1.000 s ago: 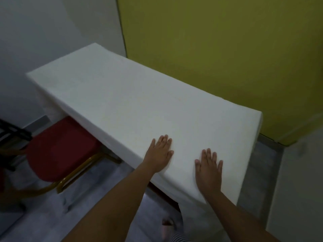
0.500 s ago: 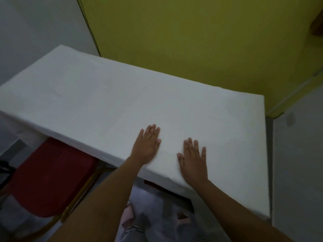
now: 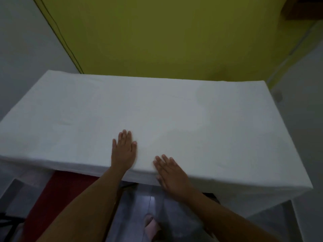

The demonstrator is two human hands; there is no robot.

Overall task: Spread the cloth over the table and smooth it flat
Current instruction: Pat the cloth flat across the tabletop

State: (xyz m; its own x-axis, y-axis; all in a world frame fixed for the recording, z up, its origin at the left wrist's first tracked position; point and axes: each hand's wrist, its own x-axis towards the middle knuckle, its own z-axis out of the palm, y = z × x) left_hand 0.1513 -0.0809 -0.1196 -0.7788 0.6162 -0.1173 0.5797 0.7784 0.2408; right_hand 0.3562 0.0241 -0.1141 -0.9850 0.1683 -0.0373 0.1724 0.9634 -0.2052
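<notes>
A white cloth (image 3: 174,116) covers a rectangular counter from edge to edge and hangs a short way down the near side and the right end. The fabric looks soft, matte and fairly thick. Its top lies almost flat, with only a faint crease toward the left and a few slight ripples near the far edge. The corners drape in rounded folds rather than sharp ones.

Two bare forearms reach in from the bottom of the view. The left hand (image 3: 124,151) lies palm down on the cloth just inside the near edge, fingers (image 3: 124,137) straight and close together, thumb out to the right; it grips nothing. The right hand (image 3: 172,173) sits just beside it, lower and to the right, palm down across the near edge so the fingers (image 3: 164,161) rest on top and the heel of the hand hangs over the drape. Its fingers are spread slightly and hold nothing. This hand is a little blurred.

Behind the counter stands a smooth yellow-green wall (image 3: 166,35), with grey walls on either side. Under the near edge, at left, a red chair seat (image 3: 57,194) shows. Grey floor tiles (image 3: 139,206) and a foot (image 3: 151,226) appear below.
</notes>
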